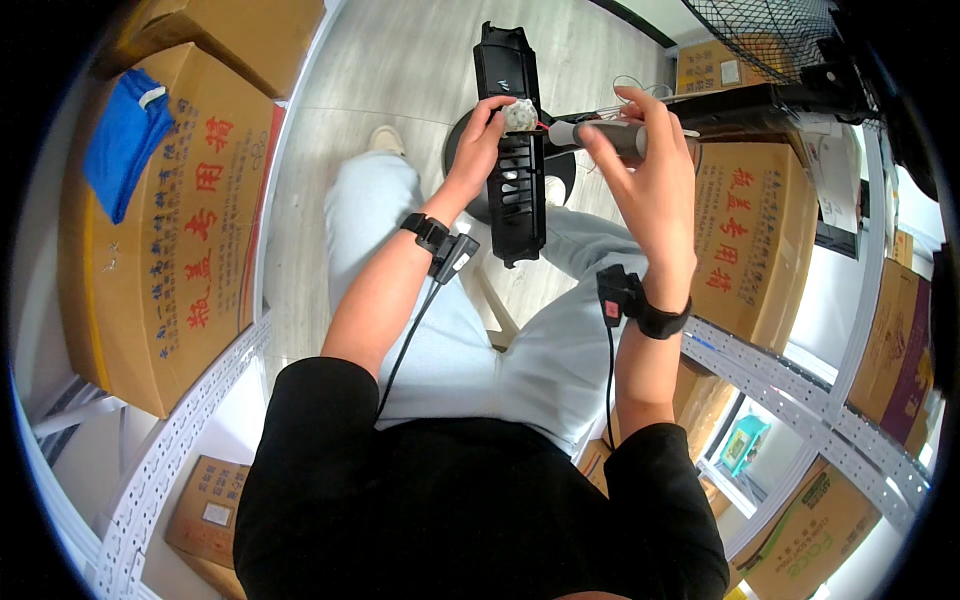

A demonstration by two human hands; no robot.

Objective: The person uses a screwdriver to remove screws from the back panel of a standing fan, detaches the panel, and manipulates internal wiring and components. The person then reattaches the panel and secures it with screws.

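A long black plastic housing (pixel 518 215) with a row of slots stands lengthwise in front of my knees. Near its middle is a small whitish round part (pixel 520 116) with a red wire at its right side. My left hand (pixel 481 147) is closed at the housing's left edge, fingertips pressed on the round part. In my right hand (pixel 648 165) is a thick screwdriver with a grey handle (pixel 612 137), lying sideways between thumb and fingers. Its thin dark shaft points left to the round part. What the tip touches is too small to tell.
A black round base (pixel 460 150) lies behind the housing. Large cardboard boxes stand on metal shelves at left (pixel 180 230) and right (pixel 750 235). A blue cloth (pixel 128 140) hangs over the left box. Black wire mesh (pixel 750 35) is at the upper right.
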